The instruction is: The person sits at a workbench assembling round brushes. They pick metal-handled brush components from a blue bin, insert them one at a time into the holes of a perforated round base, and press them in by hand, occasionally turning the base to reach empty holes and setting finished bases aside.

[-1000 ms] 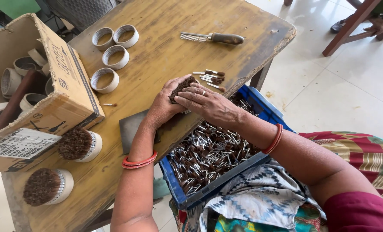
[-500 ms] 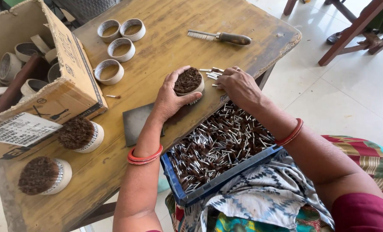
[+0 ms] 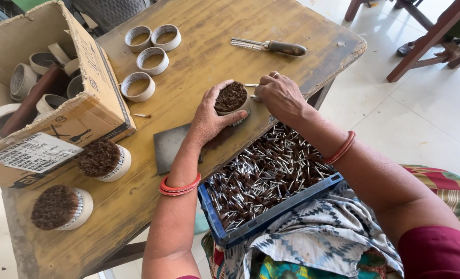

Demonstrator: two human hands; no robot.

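**Bare forearms, red bangles and patterned clothing**

Both arms are bare from the wrist up to above the elbow. The left hand [image 3: 209, 116] has a pair of thin red-orange bangles [image 3: 180, 185] stacked at the wrist, near the lower middle of the frame. The right hand [image 3: 281, 95] wears similar red-orange bangles [image 3: 342, 147], right of centre. At the lower right corner a dark maroon sleeve [image 3: 439, 253] covers the upper right arm. Over the lap, along the bottom edge, lies a cloth [image 3: 312, 243] printed in blue, grey and white zigzags, with red, green and yellow fabric [image 3: 449, 188] at the right edge.
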